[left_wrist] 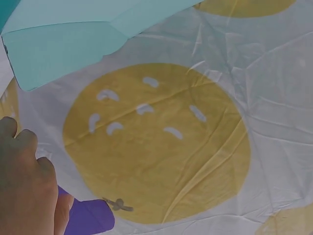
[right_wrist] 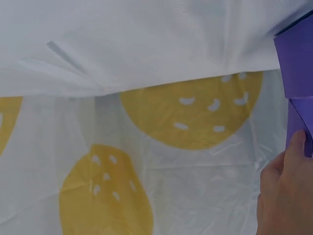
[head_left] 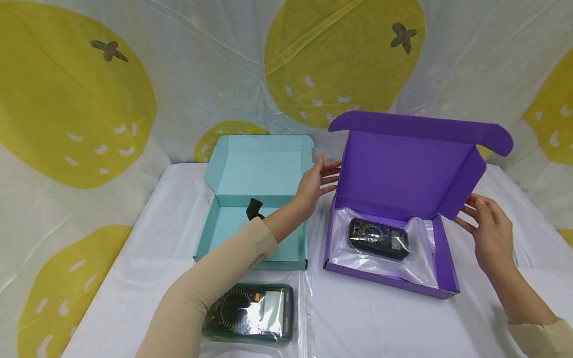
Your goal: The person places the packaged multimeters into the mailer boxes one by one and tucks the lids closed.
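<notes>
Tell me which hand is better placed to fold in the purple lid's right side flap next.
Likely the right hand: it is at that flap, while the left hand is by the purple lid's opposite side.

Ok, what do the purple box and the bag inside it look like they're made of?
The purple box looks like matte cardboard: flat panels, folded creases, tuck flaps. The bag seems to be thin, glossy, clear plastic, probably, given its bright highlights and wrinkles.

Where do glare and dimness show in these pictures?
Head: the brightest view, with strong glare on the lower meter and glints on the bag in the purple box; left wrist: dimmer, the backdrop looking greyish; right wrist: also dim, colours muted.
</notes>
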### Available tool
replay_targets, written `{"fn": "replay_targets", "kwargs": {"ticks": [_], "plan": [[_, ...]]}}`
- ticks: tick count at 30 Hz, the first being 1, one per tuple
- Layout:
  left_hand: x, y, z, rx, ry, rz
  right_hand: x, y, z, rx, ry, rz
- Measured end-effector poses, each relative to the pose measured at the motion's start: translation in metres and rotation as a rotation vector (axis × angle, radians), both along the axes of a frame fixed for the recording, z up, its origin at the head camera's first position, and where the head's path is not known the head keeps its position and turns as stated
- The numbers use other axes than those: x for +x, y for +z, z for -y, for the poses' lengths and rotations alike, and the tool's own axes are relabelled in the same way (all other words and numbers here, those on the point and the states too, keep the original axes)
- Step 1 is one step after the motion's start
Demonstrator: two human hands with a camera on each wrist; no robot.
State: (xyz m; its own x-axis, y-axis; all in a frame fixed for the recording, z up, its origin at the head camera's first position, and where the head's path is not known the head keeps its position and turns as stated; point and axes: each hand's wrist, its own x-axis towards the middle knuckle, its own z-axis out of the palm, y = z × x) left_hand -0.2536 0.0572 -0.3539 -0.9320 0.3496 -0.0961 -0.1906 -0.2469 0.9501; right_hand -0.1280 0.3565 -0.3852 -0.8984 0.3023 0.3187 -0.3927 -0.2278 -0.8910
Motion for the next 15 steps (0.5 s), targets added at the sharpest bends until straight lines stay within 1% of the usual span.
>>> {"fn": "replay_targets", "kwargs": {"ticks": [3, 8, 9, 12, 15], "plan": [[0.002, -0.001, 0.0, -0.002, -0.001, 0.014, 0.003, 0.0, 0.001, -0.045, 0.02, -0.008], [0.007, -0.003, 0.0, -0.006, 0.011, 0.039, 0.006, -0.001, -0.001, -0.053, 0.058, -0.032], [0.008, -0.004, 0.0, -0.003, 0.016, 0.042, 0.005, -0.005, -0.005, -0.052, 0.066, -0.033], [0.012, -0.004, -0.001, 0.003, 0.03, 0.054, -0.001, -0.026, -0.026, -0.018, 0.095, -0.06], [0.015, -0.005, -0.001, 0.003, 0.035, 0.067, -0.004, -0.042, -0.042, -0.03, 0.113, -0.045]]}}
